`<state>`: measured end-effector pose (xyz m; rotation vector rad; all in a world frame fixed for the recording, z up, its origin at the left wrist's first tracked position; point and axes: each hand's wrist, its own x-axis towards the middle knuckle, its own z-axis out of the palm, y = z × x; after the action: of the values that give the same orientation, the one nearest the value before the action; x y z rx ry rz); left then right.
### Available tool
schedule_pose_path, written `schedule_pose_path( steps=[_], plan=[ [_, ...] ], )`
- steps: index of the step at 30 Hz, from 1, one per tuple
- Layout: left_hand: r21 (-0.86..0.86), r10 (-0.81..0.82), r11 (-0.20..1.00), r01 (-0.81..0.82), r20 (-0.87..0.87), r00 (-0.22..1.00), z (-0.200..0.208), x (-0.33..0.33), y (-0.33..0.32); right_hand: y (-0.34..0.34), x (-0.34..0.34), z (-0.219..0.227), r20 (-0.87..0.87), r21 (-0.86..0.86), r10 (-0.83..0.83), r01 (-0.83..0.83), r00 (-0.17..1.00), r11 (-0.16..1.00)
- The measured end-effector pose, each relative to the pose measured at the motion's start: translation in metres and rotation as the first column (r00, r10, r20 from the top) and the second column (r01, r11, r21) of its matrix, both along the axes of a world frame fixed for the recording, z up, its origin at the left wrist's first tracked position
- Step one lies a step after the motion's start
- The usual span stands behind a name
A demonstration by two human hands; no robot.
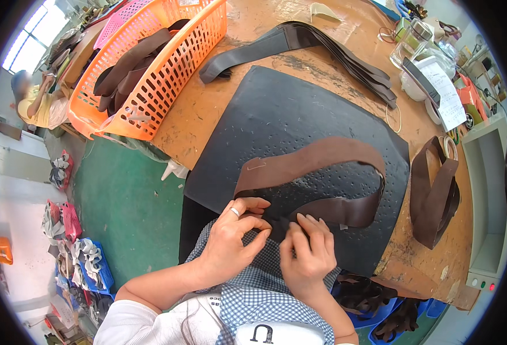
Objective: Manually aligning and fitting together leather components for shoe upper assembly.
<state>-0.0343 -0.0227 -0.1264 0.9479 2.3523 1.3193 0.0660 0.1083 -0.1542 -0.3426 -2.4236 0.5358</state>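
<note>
A long brown leather-like strip stands on edge in a loop on the black mat in front of me. My left hand is at the near left end of the strip, with curled fingers pinching there. At the strip's other end, my right hand has its fingers closed on the edge. Both hands are close together at the mat's near edge, above the checked apron. Something dark lies between my fingertips; its shape is hard to make out.
An orange basket with brown strips stands at the far left. Stacked dark strips lie beyond the mat; a folded brown strip lies right of it, near a tape roll. Blue bins sit below the table. A person sits far left.
</note>
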Motion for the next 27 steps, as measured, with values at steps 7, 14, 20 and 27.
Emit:
schedule_pose_path(
  steps=[7, 14, 20, 27],
  plan=[
    [0.022, 0.006, 1.000, -0.006, 0.002, 1.000, -0.001, 0.000, -0.001, 0.002, 0.009, -0.002, 0.078, 0.071, 0.094, -0.099, 0.993, 0.993],
    [-0.019, 0.054, 0.998, -0.056, -0.104, 0.993, 0.000, 0.008, 0.009, 0.004, 0.017, -0.012, 0.152, 0.171, 0.135, -0.161, 0.979, 0.972],
    [-0.019, 0.089, 0.995, -0.094, -0.164, 0.982, 0.000, 0.010, 0.011, 0.007, 0.019, -0.013, 0.171, 0.241, 0.145, -0.184, 0.974, 0.953],
    [-0.064, 0.109, 0.990, -0.125, -0.205, 0.973, 0.001, 0.008, 0.014, 0.008, 0.023, -0.013, 0.216, 0.297, 0.139, -0.200, 0.966, 0.934]
  ],
)
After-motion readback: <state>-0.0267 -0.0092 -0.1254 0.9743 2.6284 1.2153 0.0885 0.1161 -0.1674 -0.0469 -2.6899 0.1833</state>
